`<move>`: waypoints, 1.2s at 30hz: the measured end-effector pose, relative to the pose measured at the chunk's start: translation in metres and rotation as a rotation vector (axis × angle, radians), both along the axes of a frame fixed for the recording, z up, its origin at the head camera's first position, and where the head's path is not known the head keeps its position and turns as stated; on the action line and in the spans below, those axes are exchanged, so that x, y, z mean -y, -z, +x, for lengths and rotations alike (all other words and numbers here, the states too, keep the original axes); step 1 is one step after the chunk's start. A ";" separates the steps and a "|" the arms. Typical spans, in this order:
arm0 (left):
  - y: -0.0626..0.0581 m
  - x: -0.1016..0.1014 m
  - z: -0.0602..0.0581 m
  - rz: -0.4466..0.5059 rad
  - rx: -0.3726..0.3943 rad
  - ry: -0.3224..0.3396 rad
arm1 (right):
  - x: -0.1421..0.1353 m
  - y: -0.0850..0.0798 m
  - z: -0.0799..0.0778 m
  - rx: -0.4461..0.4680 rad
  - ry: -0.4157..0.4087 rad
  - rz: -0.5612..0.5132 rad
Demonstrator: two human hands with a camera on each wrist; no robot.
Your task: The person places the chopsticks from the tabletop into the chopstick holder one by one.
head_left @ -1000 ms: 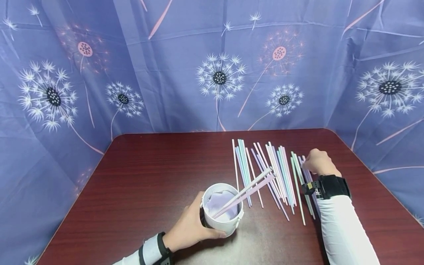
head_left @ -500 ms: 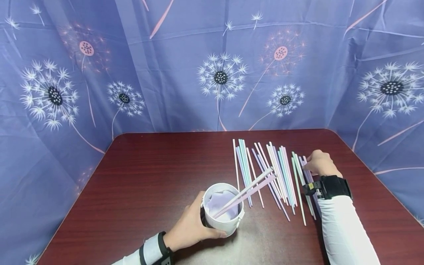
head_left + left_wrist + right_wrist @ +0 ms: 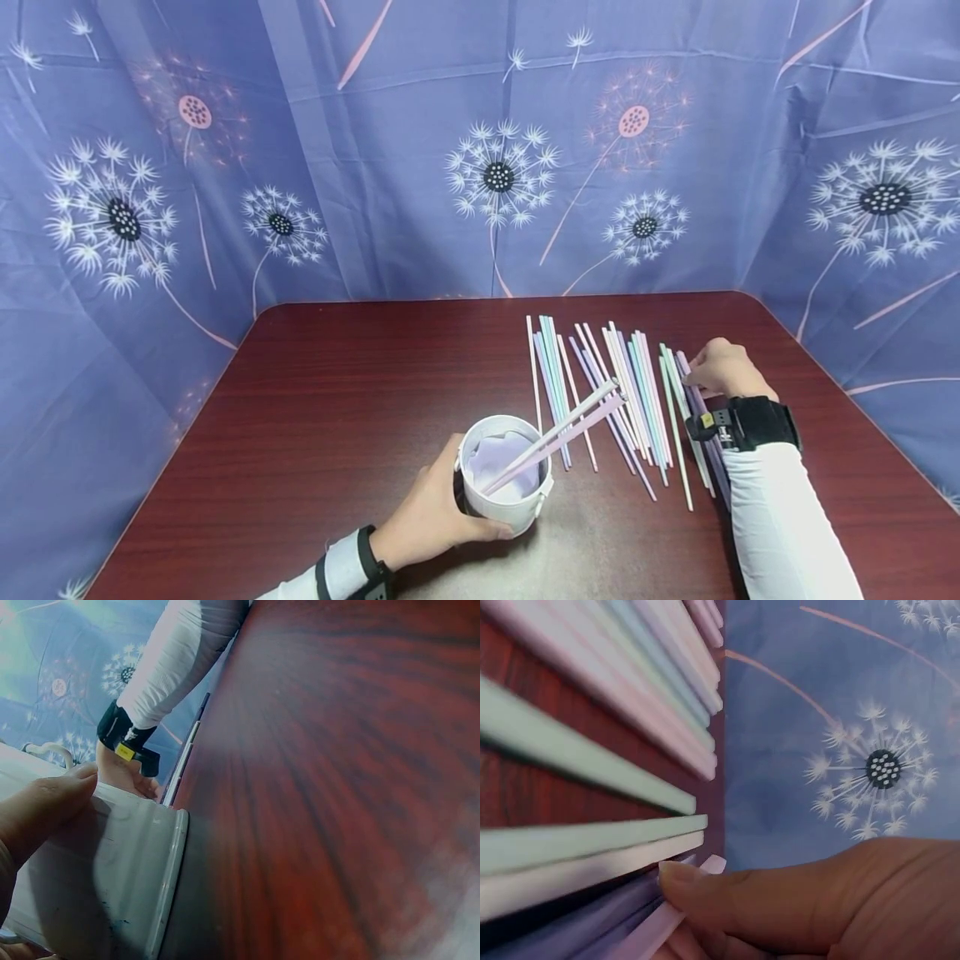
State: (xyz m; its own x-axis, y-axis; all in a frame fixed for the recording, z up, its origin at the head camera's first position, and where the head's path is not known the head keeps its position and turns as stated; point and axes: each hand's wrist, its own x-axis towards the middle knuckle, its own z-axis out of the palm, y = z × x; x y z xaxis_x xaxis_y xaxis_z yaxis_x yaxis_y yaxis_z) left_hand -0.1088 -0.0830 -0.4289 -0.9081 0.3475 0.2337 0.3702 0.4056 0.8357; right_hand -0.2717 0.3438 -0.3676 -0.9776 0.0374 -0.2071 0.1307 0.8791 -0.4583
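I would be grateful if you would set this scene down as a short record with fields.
Left hand: grips the white bucket
Right hand: pinches a lilac-pink straw near its far end
Bucket contents: white straw and pale lilac straw, both leaning right over the rim
Loose straws: several pastel colours, spread right of the bucket
Surface: red-brown table
Background: blue-violet cloth with dandelion print

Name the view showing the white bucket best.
The head view: the white bucket shows mostly whole, inside included. The left wrist view shows only part of its outside, close up; the right wrist view, none.
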 end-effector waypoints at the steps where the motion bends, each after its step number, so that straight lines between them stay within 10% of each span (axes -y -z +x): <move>1: 0.000 0.000 0.000 0.000 0.000 -0.001 | 0.001 -0.002 0.000 -0.014 -0.013 -0.009; 12: -0.001 0.000 0.001 0.015 0.029 -0.002 | 0.031 -0.049 0.016 -0.296 -0.102 -0.050; 20: -0.002 -0.001 0.002 0.011 0.041 -0.008 | 0.068 -0.095 0.057 -0.743 -0.063 -0.086; 24: -0.001 -0.001 0.002 0.007 0.040 -0.007 | 0.092 -0.113 0.081 -0.957 -0.042 -0.311; 28: 0.000 -0.001 0.001 0.007 0.026 0.001 | 0.120 -0.128 0.110 -1.082 -0.209 -0.772; 32: 0.000 -0.001 0.000 0.000 0.001 0.007 | 0.145 -0.138 0.140 -1.057 -0.425 -1.155; 36: 0.000 -0.001 -0.001 -0.007 0.002 0.001 | 0.160 -0.137 0.159 -1.007 -0.549 -1.238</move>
